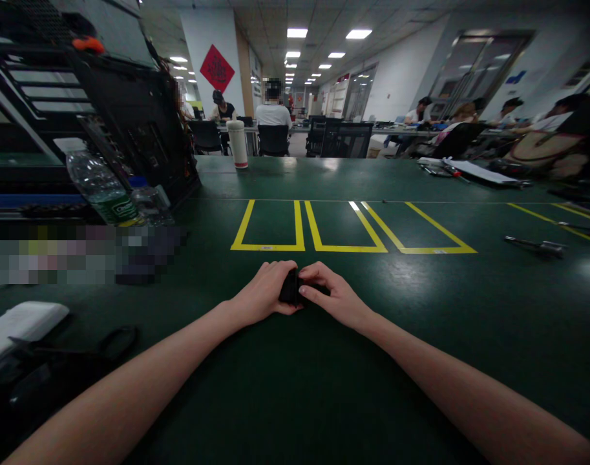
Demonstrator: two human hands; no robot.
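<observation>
A small black boxy object (289, 289) sits between my hands, low over the green tabletop, and its exact kind is too dark to make out. My left hand (265, 289) wraps round it from the left, thumb on the near side and fingers over the far side. From the right, my right hand (334, 292) has its curved fingers and thumb closed at the object's right edge. A dark patch lies under the right fingers, and I cannot tell whether it is shadow or part of the object.
Three yellow tape outlines (346, 248) mark the green table (372, 387) beyond my hands. At left stand a plastic bottle (98, 184), a smaller blue-capped bottle (149, 201) and a black computer case (125, 123). A white tumbler (237, 145) is farther back; a dark metal tool (537, 247) lies right.
</observation>
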